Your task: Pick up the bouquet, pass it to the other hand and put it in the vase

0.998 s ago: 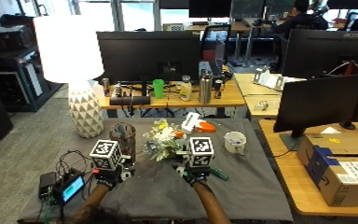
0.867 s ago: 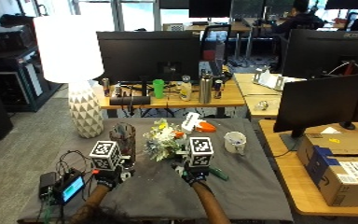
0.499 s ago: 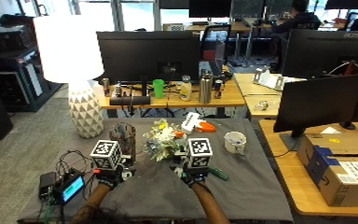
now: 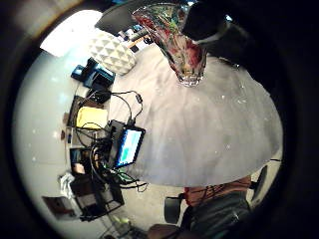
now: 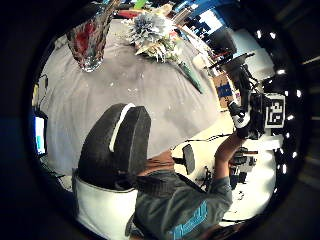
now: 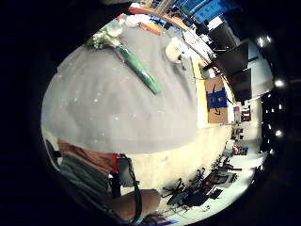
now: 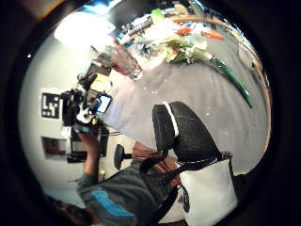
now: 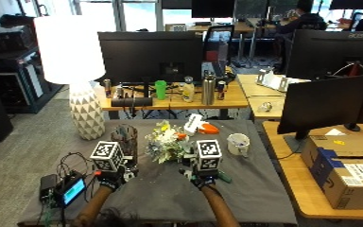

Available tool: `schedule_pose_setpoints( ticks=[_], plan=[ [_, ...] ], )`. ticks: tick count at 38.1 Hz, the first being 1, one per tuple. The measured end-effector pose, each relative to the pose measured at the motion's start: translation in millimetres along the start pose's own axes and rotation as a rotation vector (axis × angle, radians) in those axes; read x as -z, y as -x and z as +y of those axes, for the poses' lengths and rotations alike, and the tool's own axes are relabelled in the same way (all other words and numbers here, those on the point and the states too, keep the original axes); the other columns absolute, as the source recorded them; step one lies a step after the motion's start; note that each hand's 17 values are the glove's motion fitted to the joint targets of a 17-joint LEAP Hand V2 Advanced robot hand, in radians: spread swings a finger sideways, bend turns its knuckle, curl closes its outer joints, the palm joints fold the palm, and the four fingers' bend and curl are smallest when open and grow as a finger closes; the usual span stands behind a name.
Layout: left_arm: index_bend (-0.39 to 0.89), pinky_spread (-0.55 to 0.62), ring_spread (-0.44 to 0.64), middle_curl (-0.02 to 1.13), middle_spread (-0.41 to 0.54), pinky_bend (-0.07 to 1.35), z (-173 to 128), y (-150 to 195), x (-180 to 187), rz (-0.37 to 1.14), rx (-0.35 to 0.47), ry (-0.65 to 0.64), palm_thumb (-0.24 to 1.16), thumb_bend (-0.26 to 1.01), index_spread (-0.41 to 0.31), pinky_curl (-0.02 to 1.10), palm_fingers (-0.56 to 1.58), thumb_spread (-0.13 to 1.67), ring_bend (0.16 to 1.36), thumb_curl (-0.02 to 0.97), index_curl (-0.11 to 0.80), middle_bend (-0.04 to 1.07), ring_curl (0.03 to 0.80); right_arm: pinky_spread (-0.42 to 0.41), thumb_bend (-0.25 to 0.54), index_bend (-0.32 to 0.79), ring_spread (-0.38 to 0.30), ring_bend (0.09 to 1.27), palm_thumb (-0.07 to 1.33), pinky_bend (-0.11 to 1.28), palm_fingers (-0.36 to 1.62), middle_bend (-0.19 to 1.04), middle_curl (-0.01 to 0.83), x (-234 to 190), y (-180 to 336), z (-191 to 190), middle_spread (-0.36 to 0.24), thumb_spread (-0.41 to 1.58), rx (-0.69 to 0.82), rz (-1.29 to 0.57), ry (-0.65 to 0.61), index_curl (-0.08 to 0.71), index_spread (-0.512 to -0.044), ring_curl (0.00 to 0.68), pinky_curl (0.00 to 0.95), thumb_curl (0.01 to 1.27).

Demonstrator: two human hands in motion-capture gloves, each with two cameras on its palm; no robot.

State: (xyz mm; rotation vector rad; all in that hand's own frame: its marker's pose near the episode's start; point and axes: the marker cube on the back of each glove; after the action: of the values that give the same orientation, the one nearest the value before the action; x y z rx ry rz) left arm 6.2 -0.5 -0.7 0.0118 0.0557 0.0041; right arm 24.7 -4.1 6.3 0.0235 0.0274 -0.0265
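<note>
The bouquet, pale flowers with a green wrapped stem, lies on the grey cloth between my hands. A dark patterned glass vase stands upright just left of it. My left hand hovers in front of the vase with relaxed fingers, holding nothing. My right hand hovers over the stem end and is also empty. The palm views show the vase, the bouquet and its stem lying free on the cloth.
A white mug stands right of the bouquet, with an orange and white object behind it. A small screen device with cables sits at the cloth's left edge. A tall white lamp stands at the back left.
</note>
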Motion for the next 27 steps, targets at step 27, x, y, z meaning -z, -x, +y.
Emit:
schedule_pose_setpoints(
  ticks=[27],
  plan=[
    [0.13, 0.42, 0.29, 0.33, 0.116, 0.37, 2.3, -22.5, -18.0, -0.012, -0.041, -0.053, 0.18, -0.02, -0.055, 0.33, 0.34, 1.15, 0.58, 0.233, 0.267, 0.18, 0.283, 0.334, -0.010, 0.11, 0.251, 0.31, 0.57, 0.62, -0.01, 0.20, 0.310, -120.8, -148.2, -74.9, 0.123, 1.14, -0.321, -0.143, 0.074, 0.196, -0.365, 0.232, 0.361, 0.31]
  ],
)
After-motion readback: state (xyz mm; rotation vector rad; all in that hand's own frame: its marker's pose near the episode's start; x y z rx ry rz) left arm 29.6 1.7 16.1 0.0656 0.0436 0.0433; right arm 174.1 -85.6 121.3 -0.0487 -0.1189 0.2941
